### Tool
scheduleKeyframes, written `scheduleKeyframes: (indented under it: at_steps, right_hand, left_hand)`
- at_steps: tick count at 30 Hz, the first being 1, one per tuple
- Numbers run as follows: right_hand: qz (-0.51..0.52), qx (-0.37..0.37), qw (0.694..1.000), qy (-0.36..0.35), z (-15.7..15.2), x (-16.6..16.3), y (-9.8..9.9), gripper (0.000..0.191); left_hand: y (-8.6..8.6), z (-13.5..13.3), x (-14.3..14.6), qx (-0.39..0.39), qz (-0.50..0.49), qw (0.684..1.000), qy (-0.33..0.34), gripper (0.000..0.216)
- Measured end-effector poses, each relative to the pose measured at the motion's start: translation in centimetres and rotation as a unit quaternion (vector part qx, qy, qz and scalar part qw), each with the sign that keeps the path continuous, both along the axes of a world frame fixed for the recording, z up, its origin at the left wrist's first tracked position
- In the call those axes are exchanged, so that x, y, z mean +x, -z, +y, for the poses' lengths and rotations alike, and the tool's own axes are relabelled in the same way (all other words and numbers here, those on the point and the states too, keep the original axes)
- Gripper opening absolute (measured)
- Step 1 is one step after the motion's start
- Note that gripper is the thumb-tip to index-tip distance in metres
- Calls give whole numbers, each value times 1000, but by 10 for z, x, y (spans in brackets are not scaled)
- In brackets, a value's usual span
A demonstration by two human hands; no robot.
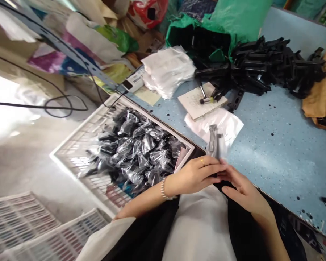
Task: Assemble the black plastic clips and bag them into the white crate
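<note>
In front of my body, at the table's near edge, a clear plastic bag with a dark, long part inside (214, 140) points away from me. My left hand (194, 175), with a ring and a beaded bracelet, is closed over the bag's near end. My right hand (241, 188) meets it from the other side, its bent fingers pinching the same end while the thumb stands apart. Their fingertips overlap, so the exact grip is partly hidden. Just beyond lies a flat stack of clear bags (235, 125) on the blue table (271, 156).
A white plastic basket (78, 177) of bagged black parts (141, 148) stands left. A hammer (206, 99) rests on a pale board (188, 105). Behind are more plastic bags (168, 69), a heap of black parts (274, 65) and a green sack (241, 21). Cables hang at left.
</note>
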State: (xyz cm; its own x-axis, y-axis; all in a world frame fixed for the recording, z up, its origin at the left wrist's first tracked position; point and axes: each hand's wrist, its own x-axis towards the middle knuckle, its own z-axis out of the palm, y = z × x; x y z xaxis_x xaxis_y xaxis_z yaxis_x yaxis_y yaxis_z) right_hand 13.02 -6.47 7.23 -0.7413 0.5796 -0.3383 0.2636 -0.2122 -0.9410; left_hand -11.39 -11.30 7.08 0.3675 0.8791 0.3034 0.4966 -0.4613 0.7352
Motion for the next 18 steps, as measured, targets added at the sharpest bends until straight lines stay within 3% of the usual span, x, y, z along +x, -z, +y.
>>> scheduleKeyframes:
  at_steps: [2, 4, 6, 9, 12, 15, 18]
  right_hand:
    - [25, -29, 999, -29, 1, 3, -5, 46]
    - [30, -42, 999, 7, 4, 5, -4, 38]
    - [10, -47, 994, 94, 7, 3, 2, 35]
    - [-36, -50, 981, 183, 8, -1, 14, 34]
    - [-55, -63, 976, 203, 9, 0, 27, 37]
    - [-64, -64, 970, 225, 10, 9, 38, 42]
    - [-62, -63, 960, 267, 12, 20, 43, 44]
  left_hand:
    - [-18, -23, -38, -76, 18, 997, 21, 37]
    - [-12, -41, -74, -175, 77, 981, 35, 31]
    - [25, -47, -102, -276, 178, 945, 9, 24]
    - [116, -31, -115, -388, 337, 855, -71, 17]
    - [196, -11, -103, -412, 371, 829, -78, 23]
    - [237, -6, -90, -415, 387, 821, -65, 39]
    - [251, -7, -86, -419, 414, 804, -75, 38]
